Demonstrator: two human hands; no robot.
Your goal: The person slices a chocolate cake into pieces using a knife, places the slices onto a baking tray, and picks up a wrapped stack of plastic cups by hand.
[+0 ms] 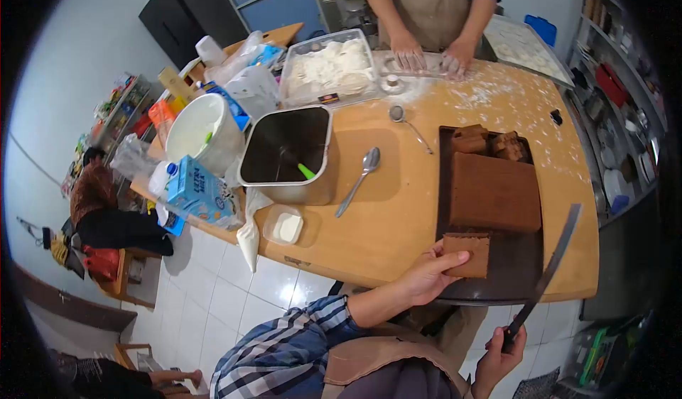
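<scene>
- Plaid sleeve (284, 349) and brown apron (359, 363) are closest to the lens, right below the near edge of the wooden surface (394, 236).
- Left hand (426, 278) has a cake slice (479, 257) pinched, thumb on its face, up over the near end of the dark tray (511, 275).
- Right hand (504, 353) is wrapped around the handle of a long knife (550, 268), down past the surface's near edge.
- Stuff in the way: on the tray behind the slice sits a big cake block (495, 192), with cake chunks (469, 140) at the far end.
- Left side's the crowded bit: spoon (359, 181), deep metal tin (323, 186) with a green-handled tool (305, 171) in it, little tub (270, 226), piping bag (248, 237) drooping over the edge, milk carton (199, 189).
- Across the way, a co-worker's hands (408, 52) are on the floury end, near a small strainer (397, 113).
- Room-wise, wood shows between spoon and tray, plus a strip along the tray's right. Tray's near edge is right at the surface's edge.
- Slice looks roughly square, so no obvious long axis, broad face toward the camera. Block runs longer side to side; the blade slants up and away, tip to the far right.
</scene>
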